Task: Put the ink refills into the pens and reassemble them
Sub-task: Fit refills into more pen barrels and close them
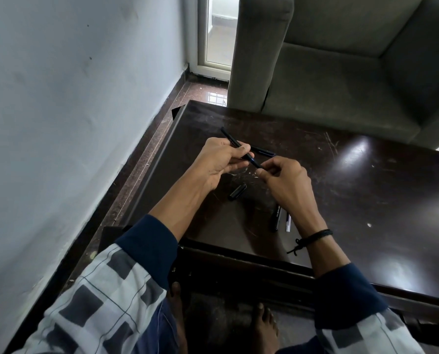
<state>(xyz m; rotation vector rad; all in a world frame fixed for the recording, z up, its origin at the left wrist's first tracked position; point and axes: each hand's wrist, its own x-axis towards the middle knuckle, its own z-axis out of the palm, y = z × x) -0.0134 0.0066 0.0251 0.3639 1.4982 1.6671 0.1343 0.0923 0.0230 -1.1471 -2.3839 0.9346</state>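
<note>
A pale wall (60, 123) runs down the left of the scene and a grey-green armchair (341, 85) stands at the far right, its seat edge close to the far side of a dark, scratched, glossy table (366, 187). Polished brown floor (200, 90) shows between wall and table, leading to a white door frame (203, 47) at the far end. A person in checked sleeves (111, 290) with navy cuffs reaches both forearms over the near edge of the table. The left hand (218, 159) has its thumb and fingers curled round the middle of a black pen (235, 141), which slants above the table from far left to near right. The right hand (284, 180), a black cord (315, 236) tied at its wrist, pinches the pen's near end with thumb and fingertips; what sits at that end is hidden by the fingers. A second pen (263, 151) lies flat on the table just beyond the hands. A black cap (237, 191) lies on the table below and between them. Nearer, beside the right wrist, a black barrel (275, 217) with white lettering lies next to slim pale refills (288, 222).
</note>
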